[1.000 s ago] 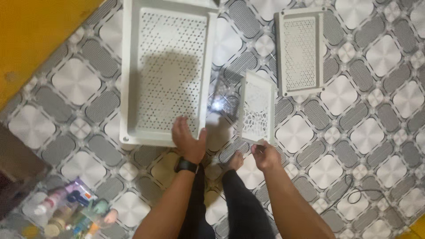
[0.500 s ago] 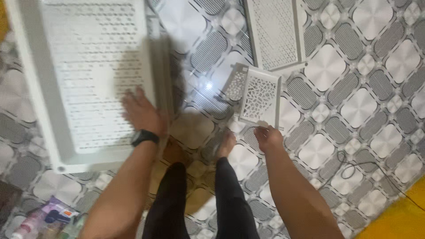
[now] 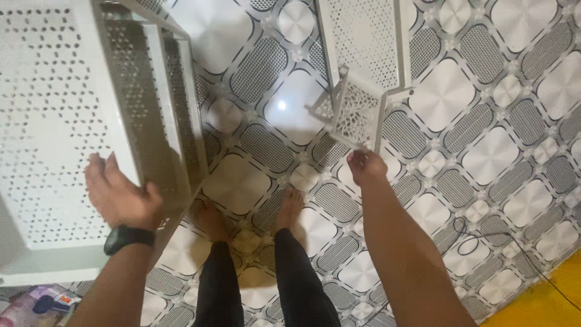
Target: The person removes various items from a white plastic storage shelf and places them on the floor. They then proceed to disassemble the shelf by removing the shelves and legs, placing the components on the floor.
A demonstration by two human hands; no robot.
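My left hand (image 3: 121,197), with a black watch on the wrist, grips the near right edge of a large white perforated plastic tray (image 3: 54,133), which is tilted up off the floor at the left. My right hand (image 3: 365,165) pinches the lower edge of a small white panel (image 3: 357,112) with a lattice cut-out pattern, held upright and tilted above the floor. My two bare feet and black trouser legs stand between the hands.
A second, narrower white perforated tray (image 3: 363,42) lies on the patterned grey and white tiled floor (image 3: 472,139) behind the small panel. A black cable (image 3: 484,242) loops at the right. Bottles and small packets (image 3: 42,301) lie at the bottom left. A yellow surface (image 3: 544,303) shows bottom right.
The large tray has been lifted and tipped up on its side by my left hand. My right hand has raised the small panel more upright. The view has shifted right.
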